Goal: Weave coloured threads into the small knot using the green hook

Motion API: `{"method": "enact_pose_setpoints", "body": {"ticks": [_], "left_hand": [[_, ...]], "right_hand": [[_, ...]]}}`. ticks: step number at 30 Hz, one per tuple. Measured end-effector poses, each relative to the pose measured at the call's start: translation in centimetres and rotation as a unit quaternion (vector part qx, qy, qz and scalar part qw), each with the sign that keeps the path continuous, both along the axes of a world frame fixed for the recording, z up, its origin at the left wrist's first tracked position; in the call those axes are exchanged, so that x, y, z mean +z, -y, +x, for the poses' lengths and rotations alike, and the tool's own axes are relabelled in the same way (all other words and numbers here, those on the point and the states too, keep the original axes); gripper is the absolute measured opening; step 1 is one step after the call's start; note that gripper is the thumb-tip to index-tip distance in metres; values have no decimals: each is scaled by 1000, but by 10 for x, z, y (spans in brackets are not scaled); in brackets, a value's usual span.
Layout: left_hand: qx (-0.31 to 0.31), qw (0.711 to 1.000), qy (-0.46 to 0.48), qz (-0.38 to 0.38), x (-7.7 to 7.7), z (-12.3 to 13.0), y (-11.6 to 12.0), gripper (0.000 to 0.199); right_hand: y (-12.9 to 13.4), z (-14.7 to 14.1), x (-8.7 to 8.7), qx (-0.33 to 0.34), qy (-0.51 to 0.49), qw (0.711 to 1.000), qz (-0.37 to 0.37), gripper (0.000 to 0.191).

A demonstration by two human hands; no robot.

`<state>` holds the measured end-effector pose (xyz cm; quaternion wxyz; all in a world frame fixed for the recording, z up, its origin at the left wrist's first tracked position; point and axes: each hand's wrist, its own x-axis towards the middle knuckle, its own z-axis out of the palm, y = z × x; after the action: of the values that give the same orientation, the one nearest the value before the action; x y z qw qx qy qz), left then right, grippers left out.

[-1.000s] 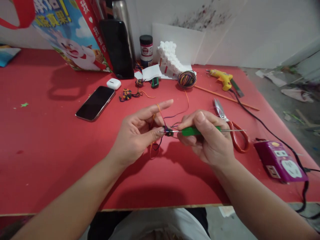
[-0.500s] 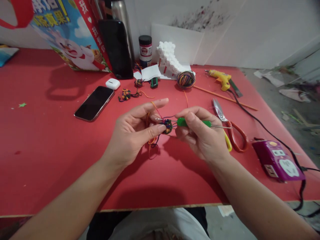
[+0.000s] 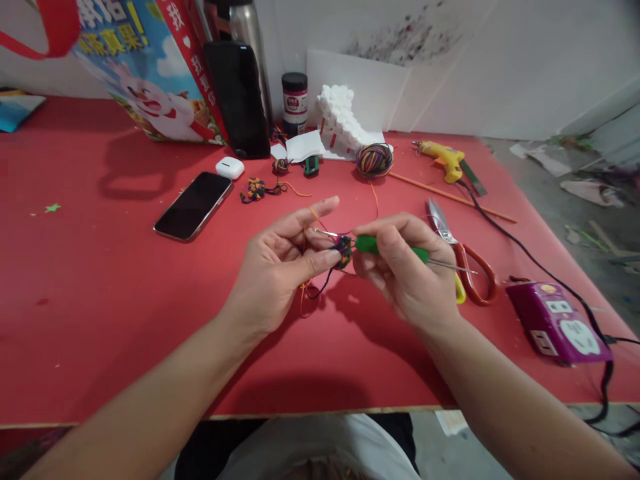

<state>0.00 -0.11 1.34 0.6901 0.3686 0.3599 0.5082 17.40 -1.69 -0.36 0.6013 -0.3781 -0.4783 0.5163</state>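
My left hand [image 3: 290, 260] pinches a small dark multicoloured crochet piece [image 3: 343, 252] between thumb and fingers, its index finger stretched out with yarn running over it. In my right hand [image 3: 407, 263] is a crochet hook with a green handle [image 3: 367, 245]. The hook's thin metal tip lies at the top of the piece, pointing left, and its other metal end sticks out to the right. Loose orange and dark yarn ends [image 3: 320, 293] hang below the piece. A multicoloured yarn ball [image 3: 375, 160] sits behind my hands, an orange strand trailing from it.
On the red table [image 3: 125, 320] lie a phone [image 3: 194, 205], an earbud case [image 3: 230, 168] and another crochet piece [image 3: 254, 189]. To the right are red-handled scissors [image 3: 470, 267], a yellow glue gun [image 3: 443, 159] and a purple power strip [image 3: 559, 323]. A gift bag [image 3: 160, 80] stands back left.
The hook has tilted, its right end dropping lower while its tip stays by the piece. The crochet piece has turned slightly in my left fingers. The whole view has shifted a little.
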Motion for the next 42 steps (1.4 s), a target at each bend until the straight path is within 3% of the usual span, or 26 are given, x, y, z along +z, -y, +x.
{"method": "enact_pose_setpoints", "body": {"ticks": [4, 12, 18, 23, 31, 38, 42], "left_hand": [[16, 1000, 7, -2, 1, 0, 0, 41], [10, 997, -43, 62, -3, -4, 2, 47], [19, 999, -18, 36, -5, 0, 1, 45], [11, 998, 11, 53, -8, 2, -2, 47], [5, 999, 36, 15, -7, 2, -3, 52], [7, 999, 34, -5, -6, 4, -4, 59], [18, 999, 40, -18, -5, 5, -2, 52]], "right_hand": [[-2, -2, 0, -6, -14, 1000, -17, 31], [3, 3, 1, 94, -15, 995, 15, 23], [3, -2, 1, 60, -69, 996, 12, 16], [-2, -7, 2, 27, -93, 995, -10, 22], [-1, -10, -5, 65, -81, 994, -28, 23], [1, -7, -1, 61, -84, 995, -11, 25], [-3, -9, 0, 37, -109, 993, -29, 25]]}}
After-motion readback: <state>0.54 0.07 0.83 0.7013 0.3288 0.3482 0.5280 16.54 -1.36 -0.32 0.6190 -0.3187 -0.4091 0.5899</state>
